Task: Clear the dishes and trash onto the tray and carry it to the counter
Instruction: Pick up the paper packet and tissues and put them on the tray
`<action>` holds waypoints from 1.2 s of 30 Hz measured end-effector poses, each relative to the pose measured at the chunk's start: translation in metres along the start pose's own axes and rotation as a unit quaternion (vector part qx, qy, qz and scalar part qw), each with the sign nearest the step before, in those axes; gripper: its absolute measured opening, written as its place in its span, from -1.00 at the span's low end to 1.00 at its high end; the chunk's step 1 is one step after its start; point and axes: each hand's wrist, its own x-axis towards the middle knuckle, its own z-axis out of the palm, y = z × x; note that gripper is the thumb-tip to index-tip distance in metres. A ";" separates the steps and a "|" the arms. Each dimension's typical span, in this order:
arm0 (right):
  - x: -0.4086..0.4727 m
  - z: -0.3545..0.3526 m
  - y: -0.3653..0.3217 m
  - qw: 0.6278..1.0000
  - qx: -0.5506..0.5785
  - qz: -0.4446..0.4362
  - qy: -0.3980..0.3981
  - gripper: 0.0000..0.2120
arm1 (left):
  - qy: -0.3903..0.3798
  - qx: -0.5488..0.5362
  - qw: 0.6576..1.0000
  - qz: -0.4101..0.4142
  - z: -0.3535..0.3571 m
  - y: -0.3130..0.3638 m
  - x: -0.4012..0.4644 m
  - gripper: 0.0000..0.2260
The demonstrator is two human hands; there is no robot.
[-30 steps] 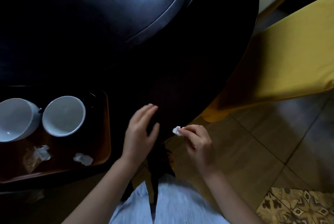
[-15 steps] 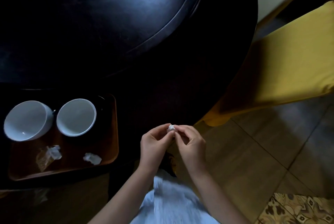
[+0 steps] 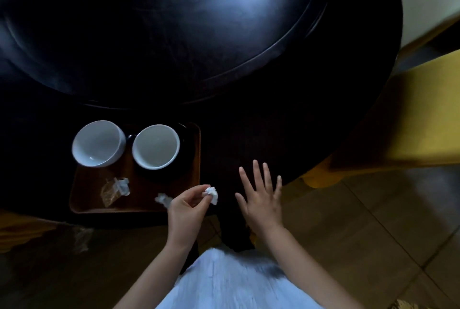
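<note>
**Paper scrap pinched just off the tray's corner**

Left hand (image 3: 185, 211): thumb and forefinger pinch a small crumpled white paper wad (image 3: 211, 194); the other fingers curl loosely under. The wad hangs just beside the tray's near right corner, over the dark tabletop, not on the tray.

Right hand (image 3: 261, 199): palm down, fingers straight and spread, holding nothing. It sits over the near rim of the table; whether it touches the surface cannot be told.

Tray (image 3: 194, 159): brown, rectangular, on the round black table (image 3: 273, 134) at its near left edge. On it, two white cups side by side at the far end — the left cup (image 3: 98, 143) and the right cup (image 3: 156, 146) — both look empty. The right cup appears to sit on something dark and round; too dim to be sure. At the near end lie a crumpled wrapper (image 3: 113, 190), brownish with a white bit, and another white paper scrap (image 3: 163, 199) right next to the left hand's knuckles.

Further out: a raised glossy round centre section (image 3: 174, 34) on the table, a yellow chair seat (image 3: 423, 122) to the right, tiled floor (image 3: 373, 234) below. The person wears pale clothing (image 3: 224, 283).
</note>
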 end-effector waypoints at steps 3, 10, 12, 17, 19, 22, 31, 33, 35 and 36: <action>0.001 0.015 0.001 0.999 -0.020 0.004 -0.027 -0.36 | 0.032 0.029 0.999 -0.008 -0.026 -0.009 0.004 -0.82; 0.002 0.016 0.002 0.996 -0.057 0.022 -0.061 -0.34 | 0.107 0.200 0.970 0.093 -0.079 -0.022 0.022 -0.78; 0.002 0.015 0.001 0.995 -0.058 0.025 -0.070 -0.34 | 0.132 0.238 0.955 0.118 -0.090 -0.022 0.032 -0.79; 0.002 0.013 -0.001 0.994 -0.072 0.031 -0.080 -0.34 | 0.145 0.241 0.956 0.087 -0.100 -0.025 0.055 -0.77; 0.002 0.012 -0.002 0.994 -0.073 0.032 -0.079 -0.34 | 0.140 0.237 0.959 0.059 -0.099 -0.027 0.059 -0.76; 0.002 0.011 -0.003 0.992 -0.083 0.035 -0.085 -0.34 | 0.133 0.189 0.973 0.025 -0.100 -0.027 0.060 -0.76; 0.002 0.011 -0.005 0.991 -0.091 0.039 -0.089 -0.33 | -0.064 0.298 0.922 0.240 -0.057 -0.025 0.034 -0.88; 0.002 0.011 -0.005 0.990 -0.095 0.040 -0.091 -0.33 | -0.076 0.339 0.899 0.267 -0.049 -0.027 0.036 -0.90; 0.002 0.010 -0.006 0.990 -0.098 0.041 -0.091 -0.34 | -0.083 0.364 0.882 0.286 -0.048 -0.030 0.037 -0.91; 0.002 0.010 -0.006 0.990 -0.098 0.042 -0.090 -0.34 | -0.083 0.371 0.878 0.290 -0.048 -0.031 0.037 -0.88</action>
